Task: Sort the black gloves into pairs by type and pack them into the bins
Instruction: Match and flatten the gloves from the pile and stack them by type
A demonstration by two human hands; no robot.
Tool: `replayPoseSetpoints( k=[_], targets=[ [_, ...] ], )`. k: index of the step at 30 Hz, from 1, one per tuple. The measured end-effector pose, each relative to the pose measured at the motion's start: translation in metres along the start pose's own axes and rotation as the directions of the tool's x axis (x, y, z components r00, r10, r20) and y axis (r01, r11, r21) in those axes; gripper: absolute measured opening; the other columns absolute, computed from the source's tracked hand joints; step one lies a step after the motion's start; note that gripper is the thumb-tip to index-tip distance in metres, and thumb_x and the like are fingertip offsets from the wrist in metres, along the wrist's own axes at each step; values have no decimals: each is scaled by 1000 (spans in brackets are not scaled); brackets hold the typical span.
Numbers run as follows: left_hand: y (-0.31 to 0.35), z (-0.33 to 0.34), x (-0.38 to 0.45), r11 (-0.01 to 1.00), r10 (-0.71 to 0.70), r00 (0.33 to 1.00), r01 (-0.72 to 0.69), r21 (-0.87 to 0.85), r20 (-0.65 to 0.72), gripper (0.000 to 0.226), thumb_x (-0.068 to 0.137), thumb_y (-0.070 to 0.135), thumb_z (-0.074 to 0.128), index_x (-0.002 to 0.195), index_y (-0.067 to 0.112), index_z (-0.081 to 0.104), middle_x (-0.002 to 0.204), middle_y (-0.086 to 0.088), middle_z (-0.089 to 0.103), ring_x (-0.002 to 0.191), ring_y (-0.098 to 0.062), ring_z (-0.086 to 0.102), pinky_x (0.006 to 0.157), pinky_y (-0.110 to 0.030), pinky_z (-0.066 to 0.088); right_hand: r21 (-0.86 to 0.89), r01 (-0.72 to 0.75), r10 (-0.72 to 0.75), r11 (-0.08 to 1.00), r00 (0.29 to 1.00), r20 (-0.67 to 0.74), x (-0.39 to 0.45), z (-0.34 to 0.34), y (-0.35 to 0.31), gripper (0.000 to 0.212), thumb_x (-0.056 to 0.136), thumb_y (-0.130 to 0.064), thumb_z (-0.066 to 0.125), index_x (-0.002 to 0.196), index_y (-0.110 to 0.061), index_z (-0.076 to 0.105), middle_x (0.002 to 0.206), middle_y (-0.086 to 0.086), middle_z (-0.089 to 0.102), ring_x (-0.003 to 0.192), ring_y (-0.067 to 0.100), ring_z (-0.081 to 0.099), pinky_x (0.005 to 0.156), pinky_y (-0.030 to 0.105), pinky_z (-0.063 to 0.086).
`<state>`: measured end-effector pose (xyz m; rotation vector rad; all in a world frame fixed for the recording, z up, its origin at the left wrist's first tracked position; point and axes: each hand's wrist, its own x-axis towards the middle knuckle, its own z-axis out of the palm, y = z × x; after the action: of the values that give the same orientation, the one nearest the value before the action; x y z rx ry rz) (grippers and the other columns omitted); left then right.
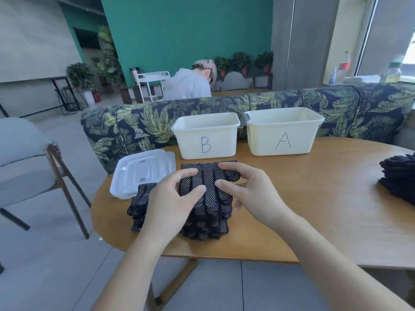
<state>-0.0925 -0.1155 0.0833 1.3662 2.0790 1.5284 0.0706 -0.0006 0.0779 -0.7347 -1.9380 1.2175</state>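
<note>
Dotted gloves (207, 187) sit atop a dotted stack (202, 218) near the counter's (314, 209) front edge — left hand (173, 198) and right hand (249, 194) both pinch them. Square the cuffs before lifting, I'd judge. Bin B (206, 135) and bin A (284, 131), at the back edge, show nothing inside — their floors are hidden.

Knitted black cloth studded with pale grip dots is seen on the gloves (205, 198), smooth matt wood on the table (314, 198), and glossy cream plastic on the bins (206, 135) at twelve o'clock.
</note>
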Motion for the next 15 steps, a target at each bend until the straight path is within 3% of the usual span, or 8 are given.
replayPoseSetpoints(
  k=[4,7,8,10,13,15],
  targets=[
    [-4,-12,11,987,-46,999,44,153,10,36,84,42,79,119,41,69,106,21,70,106,-4,64,99,-32,51,-79,-36,37,996,999,14,14,16,4,34,90,-39,75,122,-41,64,79,7,75,43,19,62,69,41,61],
    [-6,-13,13,969,-54,998,44,244,32,39,86,43,77,124,38,68,113,18,67,115,-7,60,93,-21,43,-164,-34,37,986,999,11,17,22,9,34,91,-38,73,124,-39,63,85,3,75,45,16,63,64,31,59],
    [-8,-12,13,959,-40,998,27,284,40,40,88,43,75,126,37,67,120,16,66,120,-7,56,95,-18,38,-208,-21,24,978,1000,12,17,23,11,35,91,-38,73,125,-39,63,85,0,73,51,14,63,62,27,56],
    [-12,-9,13,930,-6,998,-18,368,65,42,90,42,73,131,34,65,134,13,59,131,-9,49,103,-18,31,-353,17,-2,935,999,43,18,25,18,41,92,-46,70,131,-41,60,103,-7,65,79,11,62,72,24,50],
    [-21,-6,12,886,-24,994,-26,463,103,43,93,46,68,134,35,62,150,6,45,144,-16,33,115,-27,25,-499,16,43,867,993,107,17,29,26,50,94,-58,60,141,-43,53,122,-8,41,118,12,43,95,28,41],
    [-25,-6,13,868,-10,996,-37,496,91,41,94,50,65,132,38,63,154,4,39,145,-16,26,117,-31,22,-547,25,32,837,995,95,15,29,28,52,94,-62,56,143,-44,51,129,-6,33,127,16,29,105,32,36]
  ],
)
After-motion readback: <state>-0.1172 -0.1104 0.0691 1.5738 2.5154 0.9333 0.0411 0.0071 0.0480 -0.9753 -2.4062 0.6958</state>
